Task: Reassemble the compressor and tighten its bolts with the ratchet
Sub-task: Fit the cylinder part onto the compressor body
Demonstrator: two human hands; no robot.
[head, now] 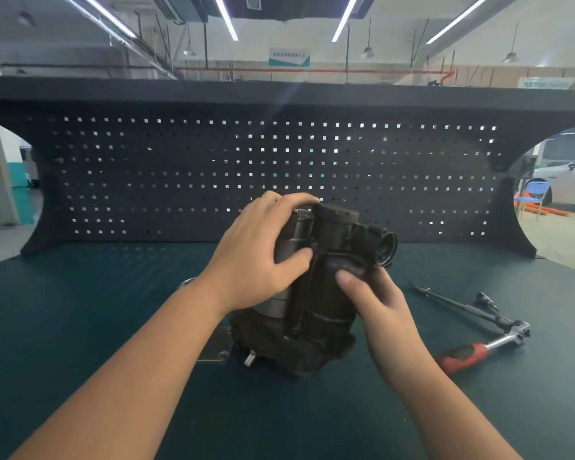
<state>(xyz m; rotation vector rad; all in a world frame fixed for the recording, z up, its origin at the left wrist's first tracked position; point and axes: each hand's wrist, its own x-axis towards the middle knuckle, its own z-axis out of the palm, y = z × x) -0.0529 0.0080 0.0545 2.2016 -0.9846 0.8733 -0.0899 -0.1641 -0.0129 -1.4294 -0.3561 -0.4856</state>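
Left hand (256, 257) and right hand (375, 300) both grasp the upright compressor (326, 293)

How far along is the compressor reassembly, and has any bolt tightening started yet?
The compressor stands upright on the green bench mat, looking largely put together. In hand: the left hand grips its upper body while the right hand holds its right side, apparently seating or steadying parts. Left: tightening. The red-handled ratchet lies untouched to the right, beside a black extension bar. No bolts are clearly visible.
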